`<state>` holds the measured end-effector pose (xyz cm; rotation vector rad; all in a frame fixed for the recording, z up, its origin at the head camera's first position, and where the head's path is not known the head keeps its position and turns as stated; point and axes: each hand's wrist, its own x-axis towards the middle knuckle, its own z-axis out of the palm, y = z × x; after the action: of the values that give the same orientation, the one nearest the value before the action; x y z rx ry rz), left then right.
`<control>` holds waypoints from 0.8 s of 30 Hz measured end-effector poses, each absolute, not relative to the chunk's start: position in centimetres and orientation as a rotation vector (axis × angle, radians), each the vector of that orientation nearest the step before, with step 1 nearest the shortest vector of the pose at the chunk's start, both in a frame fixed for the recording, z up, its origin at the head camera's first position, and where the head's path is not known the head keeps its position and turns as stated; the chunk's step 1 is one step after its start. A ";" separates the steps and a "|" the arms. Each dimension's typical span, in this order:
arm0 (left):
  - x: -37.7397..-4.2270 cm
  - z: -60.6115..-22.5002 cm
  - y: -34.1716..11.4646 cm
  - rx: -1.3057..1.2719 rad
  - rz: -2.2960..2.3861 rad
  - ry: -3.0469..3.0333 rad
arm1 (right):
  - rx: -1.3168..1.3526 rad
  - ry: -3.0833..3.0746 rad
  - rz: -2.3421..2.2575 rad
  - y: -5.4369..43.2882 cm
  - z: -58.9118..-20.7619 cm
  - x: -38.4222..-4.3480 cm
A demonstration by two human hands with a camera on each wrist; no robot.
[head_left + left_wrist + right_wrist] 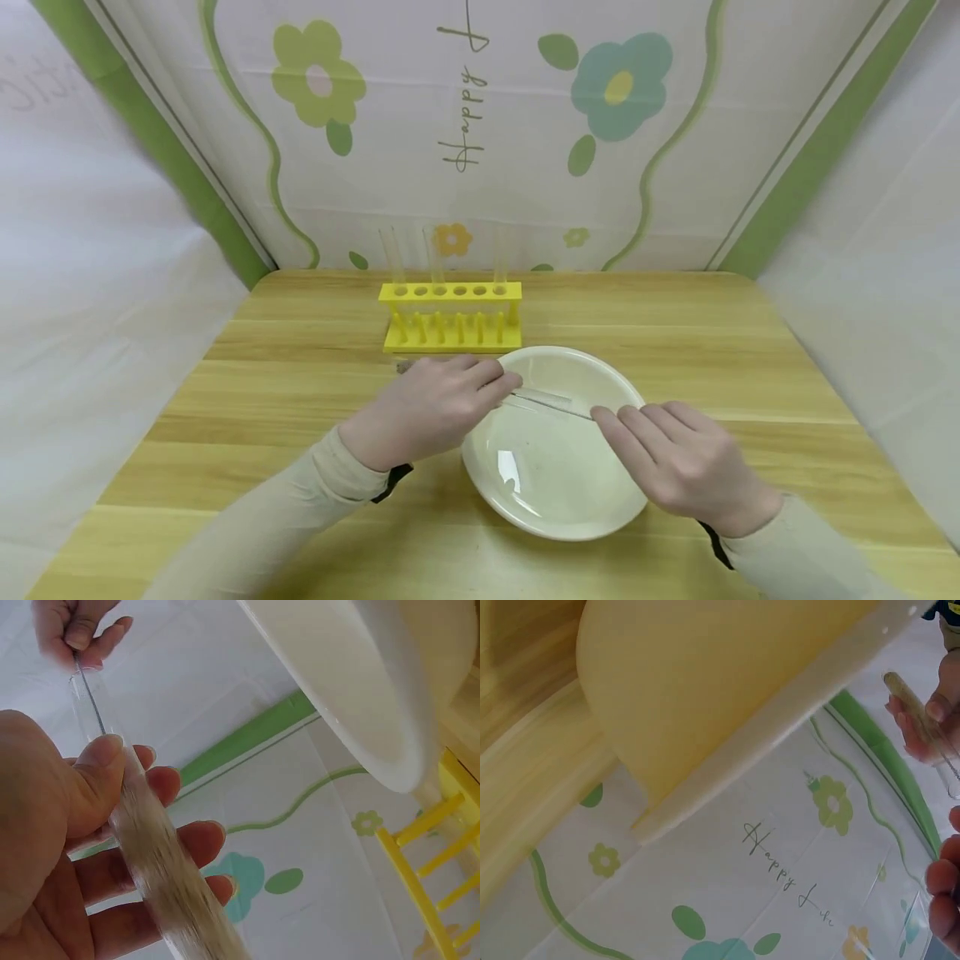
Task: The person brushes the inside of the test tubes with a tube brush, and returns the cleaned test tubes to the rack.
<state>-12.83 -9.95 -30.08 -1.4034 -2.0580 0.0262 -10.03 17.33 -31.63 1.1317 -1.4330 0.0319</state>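
Observation:
My left hand (pixel 442 408) grips a clear glass test tube (pixel 88 705), thumb on one side and fingers round the other. A test tube brush (pixel 161 855) fills the far part of the tube with pale bristles, and its thin wire handle (pixel 582 413) comes out of the open mouth. That wire is pinched by my right hand (pixel 675 458), close to the mouth in the left wrist view. Below both hands sits a white bowl (pixel 555 532), with the tube held over its far half. In the right wrist view the left hand's fingers (pixel 915 735) wrap the tube.
Behind the bowl stands a yellow test tube rack (pixel 450 293) holding three upright clear test tubes (pixel 435 254). The wooden table (pixel 285 333) ends at a white fabric wall (pixel 510 200) with printed flowers. White side walls (pixel 862 225) flank the table.

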 end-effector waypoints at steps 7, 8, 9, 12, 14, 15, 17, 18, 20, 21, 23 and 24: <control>-12.7 -29.8 -9.4 -1.342 0.055 -2.048 | 1.029 -1.522 0.079 16.4 -31.8 -10.0; -12.7 -29.8 -9.4 -1.342 0.040 -2.052 | 1.011 -1.541 0.080 16.3 -31.8 -9.9; -12.6 -29.8 -9.5 -1.340 0.024 -2.059 | 0.993 -1.561 0.081 16.3 -31.8 -9.9; -12.5 -30.0 -9.7 -1.322 -0.020 -2.100 | 0.964 -1.647 0.065 16.3 -32.0 -9.9; -12.5 -30.1 -9.9 -1.298 -0.040 -2.141 | 0.963 -1.709 0.058 16.3 -32.0 -9.8; -12.5 -30.2 -10.0 -1.285 -0.042 -2.162 | 0.967 -1.737 0.063 16.4 -32.1 -9.8; -12.5 -30.3 -10.2 -1.262 -0.032 -2.192 | 0.983 -1.797 0.075 16.5 -32.3 -9.9; -12.5 -30.4 -10.3 -1.255 -0.025 -2.203 | 0.993 -1.824 0.088 16.6 -32.4 -9.9; -12.5 -30.6 -10.4 -1.244 -0.016 -2.207 | 1.012 -1.872 0.124 16.7 -32.8 -10.1; -12.5 -30.7 -10.5 -1.240 -0.007 -2.202 | 1.022 -1.901 0.148 16.7 -33.1 -10.2; -12.5 -30.9 -10.7 -1.235 0.013 -2.189 | 1.039 -1.968 0.200 17.0 -33.7 -10.4; -12.5 -30.9 -10.7 -1.233 0.023 -2.182 | 1.046 -2.000 0.233 17.1 -34.0 -10.5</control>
<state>-12.50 -10.71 -30.93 -1.2334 -2.1824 0.0225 -10.52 17.11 -34.01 1.0463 -1.9996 0.2332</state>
